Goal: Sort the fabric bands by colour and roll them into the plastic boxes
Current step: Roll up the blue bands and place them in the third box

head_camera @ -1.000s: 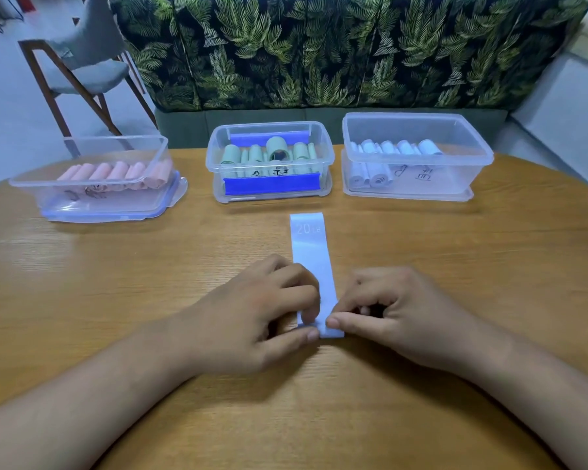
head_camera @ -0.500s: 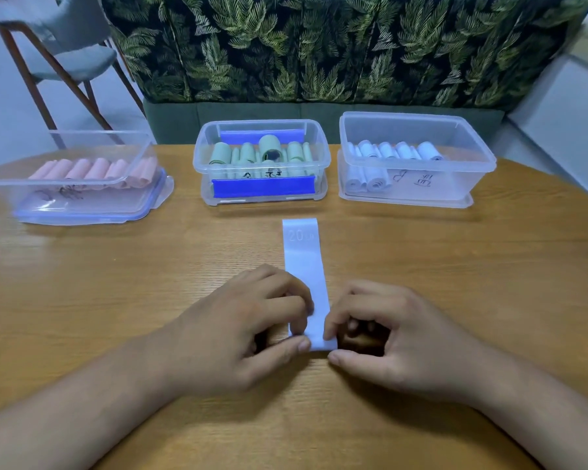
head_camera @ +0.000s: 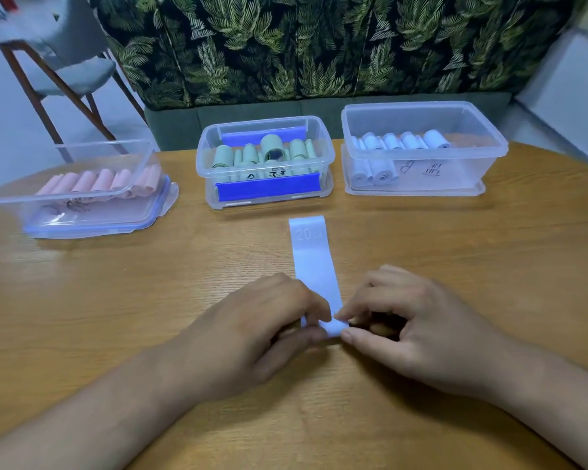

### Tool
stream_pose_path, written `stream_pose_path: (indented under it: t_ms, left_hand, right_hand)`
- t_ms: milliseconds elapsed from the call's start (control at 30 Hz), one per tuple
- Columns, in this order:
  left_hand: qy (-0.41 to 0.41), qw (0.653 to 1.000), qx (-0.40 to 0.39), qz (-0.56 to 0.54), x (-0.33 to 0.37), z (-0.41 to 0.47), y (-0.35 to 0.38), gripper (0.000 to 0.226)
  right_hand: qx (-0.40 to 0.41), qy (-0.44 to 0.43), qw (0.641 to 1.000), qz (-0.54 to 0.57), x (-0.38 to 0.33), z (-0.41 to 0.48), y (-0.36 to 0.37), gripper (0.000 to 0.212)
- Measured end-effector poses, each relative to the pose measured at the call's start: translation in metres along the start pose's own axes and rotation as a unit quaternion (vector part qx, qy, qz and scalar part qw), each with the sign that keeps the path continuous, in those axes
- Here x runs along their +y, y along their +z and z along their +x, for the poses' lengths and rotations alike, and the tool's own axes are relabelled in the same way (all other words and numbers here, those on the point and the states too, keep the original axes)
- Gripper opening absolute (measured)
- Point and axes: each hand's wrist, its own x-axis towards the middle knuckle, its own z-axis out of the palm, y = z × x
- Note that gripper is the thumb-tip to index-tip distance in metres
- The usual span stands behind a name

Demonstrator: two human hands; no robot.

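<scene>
The near end of the pale blue band (head_camera: 314, 266) was pinched from both sides. Its left edge was held between thumb and fingertips of the left hand (head_camera: 252, 337), and its right edge between those of the right hand (head_camera: 418, 334). A first small turn appeared to have been formed at the pinch, though how tight it was could not be told.

Beyond the grip the rest of the band was laid flat on the table (head_camera: 150, 300), running straight away from the fingers, with nothing weighing down its far end.

A skewed roll was judged the main risk. If one edge were advanced ahead of the other, a cone would be wound. If the pinch were eased, the short turn could be sprung open. The loose length beyond the fingers could also be dragged sideways.

The box of pale blue rolls (head_camera: 462, 176) stood beyond and right of the grip, and the box of green rolls (head_camera: 326, 164) almost straight beyond, so a mis-sort was possible.
</scene>
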Motion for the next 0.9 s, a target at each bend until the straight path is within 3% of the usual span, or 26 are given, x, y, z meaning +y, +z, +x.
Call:
stream_pose_path:
  t_ms: [267,467,567,700,900]
  left_hand:
    - [-0.013,1.000,-0.011,0.012,-0.0008,0.0004,0.0017,0.012]
    - [-0.038,0.999,-0.001,0.017,0.0001,-0.0008,0.0017,0.015]
    - [-0.056,0.998,0.015,0.024,0.0002,0.0009,0.0012,0.020]
    - [-0.073,0.997,0.022,0.028,-0.0007,0.0018,0.0025,0.024]
    - [-0.109,0.993,0.023,0.035,-0.0035,0.0026,0.0045,0.032]
  right_hand:
    - [0.014,0.023,1.000,-0.014,0.0018,-0.0013,0.0027,0.018]
    - [0.037,0.015,0.996,0.081,-0.0033,-0.0010,-0.0052,0.008]
    - [0.049,-0.007,0.997,0.060,-0.0034,-0.0002,-0.0064,0.015]
    - [0.019,-0.030,0.999,0.009,-0.0010,-0.0006,-0.0040,0.004]
    - [0.034,-0.028,0.999,-0.026,0.0026,-0.0004,-0.0021,0.010]
